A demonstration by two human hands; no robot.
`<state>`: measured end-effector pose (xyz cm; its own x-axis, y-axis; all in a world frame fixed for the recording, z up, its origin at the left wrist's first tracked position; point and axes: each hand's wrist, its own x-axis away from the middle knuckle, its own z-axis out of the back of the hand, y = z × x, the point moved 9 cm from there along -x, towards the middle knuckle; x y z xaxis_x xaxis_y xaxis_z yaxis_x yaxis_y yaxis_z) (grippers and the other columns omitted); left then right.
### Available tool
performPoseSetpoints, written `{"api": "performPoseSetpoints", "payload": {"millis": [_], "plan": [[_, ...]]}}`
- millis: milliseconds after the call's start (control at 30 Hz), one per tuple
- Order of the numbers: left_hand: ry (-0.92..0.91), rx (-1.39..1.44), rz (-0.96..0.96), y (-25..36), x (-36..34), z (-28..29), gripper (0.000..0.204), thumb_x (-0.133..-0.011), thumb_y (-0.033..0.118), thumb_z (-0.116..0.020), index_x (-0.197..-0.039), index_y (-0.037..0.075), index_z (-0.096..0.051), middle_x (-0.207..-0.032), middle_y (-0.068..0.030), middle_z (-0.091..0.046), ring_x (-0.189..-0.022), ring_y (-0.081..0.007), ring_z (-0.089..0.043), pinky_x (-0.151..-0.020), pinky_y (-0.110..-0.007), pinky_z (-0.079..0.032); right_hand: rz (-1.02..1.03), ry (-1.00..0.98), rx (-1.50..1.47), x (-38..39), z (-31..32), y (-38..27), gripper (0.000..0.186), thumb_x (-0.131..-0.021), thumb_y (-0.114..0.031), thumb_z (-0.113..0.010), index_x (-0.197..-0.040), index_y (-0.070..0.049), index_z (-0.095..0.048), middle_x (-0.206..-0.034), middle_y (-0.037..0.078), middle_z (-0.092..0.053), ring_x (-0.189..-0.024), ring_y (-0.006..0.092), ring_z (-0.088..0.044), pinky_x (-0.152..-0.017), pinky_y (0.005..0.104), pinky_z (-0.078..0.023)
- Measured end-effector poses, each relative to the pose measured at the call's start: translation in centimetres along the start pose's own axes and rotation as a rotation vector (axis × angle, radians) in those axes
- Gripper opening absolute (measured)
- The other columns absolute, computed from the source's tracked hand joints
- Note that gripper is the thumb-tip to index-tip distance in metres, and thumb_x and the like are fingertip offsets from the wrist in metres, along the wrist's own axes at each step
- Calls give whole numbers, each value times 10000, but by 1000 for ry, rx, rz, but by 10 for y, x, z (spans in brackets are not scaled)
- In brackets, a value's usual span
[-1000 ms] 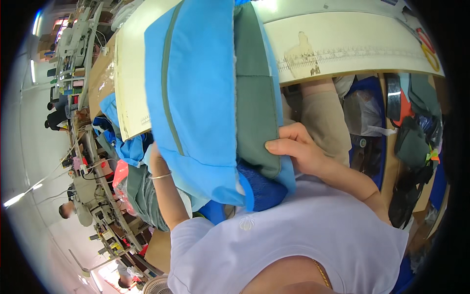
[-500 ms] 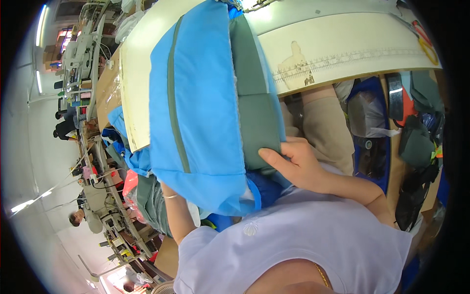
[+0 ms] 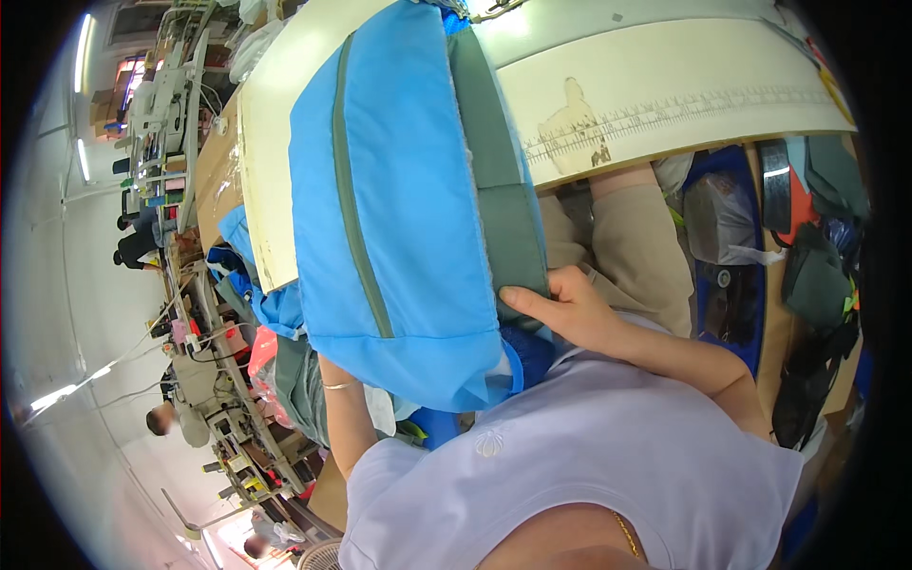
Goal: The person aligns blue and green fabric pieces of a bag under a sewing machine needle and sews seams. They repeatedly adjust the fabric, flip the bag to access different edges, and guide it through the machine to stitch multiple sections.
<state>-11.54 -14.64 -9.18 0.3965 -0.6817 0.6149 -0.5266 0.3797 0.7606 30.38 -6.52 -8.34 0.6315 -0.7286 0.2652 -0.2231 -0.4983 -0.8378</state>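
Observation:
A large light-blue fabric bag hangs down from the worktable toward my lap. A grey-green strip, perhaps a zip, runs along its face, and a grey-green side panel lies on its right. My right hand grips the lower edge of that panel, thumb on top and fingers behind. From the left my forearm with a bracelet reaches behind the bag, which hides my left hand. Darker blue fabric shows at the bag's lower right corner.
The pale worktable carries ruler markings. Under its right side are a blue-edged bin and dark fabric pieces. More blue fabric is heaped at left. Sewing machines and people line the far left.
The lower part of the bag has shifted slightly right and its side panel has turned a little. My right hand keeps its grip.

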Motion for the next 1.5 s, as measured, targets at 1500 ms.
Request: {"api": "performPoseSetpoints", "payload": {"millis": [1500], "plan": [[-564,-1534,-1719,62,-4,-434,390,-881,-31,-632,-1246,90,-696,-1227,-81,-712,-1085,-269,-683,-955,-367,-528,760,-11,678,25,-16,-95,294,-897,-203,-730,-687,-16,-642,-673,114,-597,-567,274,-587,-501,383,-479]]}}
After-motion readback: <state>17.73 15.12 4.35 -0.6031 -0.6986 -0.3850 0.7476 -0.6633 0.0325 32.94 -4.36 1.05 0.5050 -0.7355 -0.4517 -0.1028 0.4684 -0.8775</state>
